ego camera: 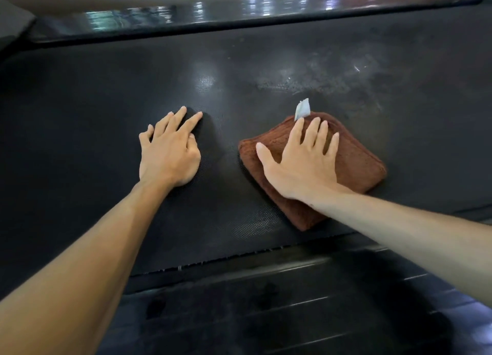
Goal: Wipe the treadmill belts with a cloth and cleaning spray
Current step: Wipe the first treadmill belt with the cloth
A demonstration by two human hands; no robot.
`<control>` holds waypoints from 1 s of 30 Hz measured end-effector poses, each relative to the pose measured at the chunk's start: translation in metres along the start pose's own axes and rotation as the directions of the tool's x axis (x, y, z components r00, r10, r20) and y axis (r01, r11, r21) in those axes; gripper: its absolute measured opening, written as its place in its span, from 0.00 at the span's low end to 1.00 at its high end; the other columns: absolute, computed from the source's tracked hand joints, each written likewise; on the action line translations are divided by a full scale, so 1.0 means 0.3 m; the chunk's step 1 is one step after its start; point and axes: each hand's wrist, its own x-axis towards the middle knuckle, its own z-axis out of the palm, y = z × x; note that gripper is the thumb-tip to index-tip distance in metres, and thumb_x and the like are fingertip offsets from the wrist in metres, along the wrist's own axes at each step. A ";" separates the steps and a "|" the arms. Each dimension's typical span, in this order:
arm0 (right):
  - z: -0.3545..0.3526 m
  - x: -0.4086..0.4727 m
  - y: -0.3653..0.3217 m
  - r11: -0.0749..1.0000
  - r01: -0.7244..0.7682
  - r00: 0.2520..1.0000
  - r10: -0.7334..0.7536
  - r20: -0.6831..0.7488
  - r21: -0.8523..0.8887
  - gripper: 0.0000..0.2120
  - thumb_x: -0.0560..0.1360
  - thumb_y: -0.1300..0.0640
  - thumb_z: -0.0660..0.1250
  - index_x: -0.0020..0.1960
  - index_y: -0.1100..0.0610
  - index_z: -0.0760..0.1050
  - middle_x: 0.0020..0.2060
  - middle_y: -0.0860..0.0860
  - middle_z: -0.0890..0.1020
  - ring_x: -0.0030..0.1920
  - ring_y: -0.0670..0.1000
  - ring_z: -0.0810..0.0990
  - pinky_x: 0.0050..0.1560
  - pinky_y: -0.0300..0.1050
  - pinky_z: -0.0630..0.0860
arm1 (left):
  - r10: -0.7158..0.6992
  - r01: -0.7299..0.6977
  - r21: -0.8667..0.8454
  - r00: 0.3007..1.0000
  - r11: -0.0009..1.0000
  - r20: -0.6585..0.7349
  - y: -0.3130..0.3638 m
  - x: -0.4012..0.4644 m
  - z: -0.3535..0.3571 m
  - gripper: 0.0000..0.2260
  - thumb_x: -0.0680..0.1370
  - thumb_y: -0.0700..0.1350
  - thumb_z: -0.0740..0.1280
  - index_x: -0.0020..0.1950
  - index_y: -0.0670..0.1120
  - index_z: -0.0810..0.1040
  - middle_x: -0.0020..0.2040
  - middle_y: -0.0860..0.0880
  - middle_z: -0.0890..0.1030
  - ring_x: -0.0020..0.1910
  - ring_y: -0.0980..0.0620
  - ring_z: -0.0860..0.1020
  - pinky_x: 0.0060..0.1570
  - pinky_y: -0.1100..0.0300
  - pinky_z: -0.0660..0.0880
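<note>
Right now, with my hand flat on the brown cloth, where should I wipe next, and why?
Probably push the folded brown terry cloth forward and to the right under your right hand, because the black textured treadmill belt shows a greyish smeared patch just beyond it. The left hand rests braced on the belt.

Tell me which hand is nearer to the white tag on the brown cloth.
Right. The right hand presses flat on the brown cloth, fingertips just below the white tag. The left hand rests on the bare belt, well off to the tag's left.
</note>
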 end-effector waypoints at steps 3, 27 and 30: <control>0.001 0.069 0.019 1.000 0.024 0.997 -0.023 -0.068 0.007 0.43 0.82 0.33 0.45 0.84 0.64 0.40 0.83 0.63 0.44 0.83 0.60 0.40 0.81 0.62 0.36 | 0.001 -0.001 0.006 1.000 1.000 -0.002 -0.001 0.001 -0.003 0.24 0.85 0.48 0.50 0.81 0.62 0.58 0.83 0.56 0.55 0.82 0.54 0.50 0.78 0.45 0.46; -0.012 0.365 -0.137 0.861 0.500 0.863 -0.504 -0.029 -0.087 0.40 0.78 0.28 0.48 0.85 0.46 0.48 0.84 0.48 0.51 0.84 0.55 0.45 0.80 0.65 0.39 | -0.015 0.013 0.038 0.999 0.999 0.043 -0.001 -0.003 -0.007 0.24 0.85 0.49 0.51 0.82 0.63 0.55 0.83 0.59 0.52 0.82 0.56 0.48 0.79 0.47 0.46; -0.016 0.337 -0.026 0.948 0.301 0.949 -0.308 -0.067 -0.104 0.41 0.78 0.27 0.47 0.85 0.46 0.47 0.84 0.50 0.49 0.84 0.56 0.45 0.80 0.65 0.38 | -0.019 0.019 0.012 1.000 1.000 0.018 -0.002 0.004 0.000 0.24 0.85 0.48 0.51 0.81 0.63 0.57 0.83 0.59 0.54 0.82 0.56 0.49 0.79 0.47 0.46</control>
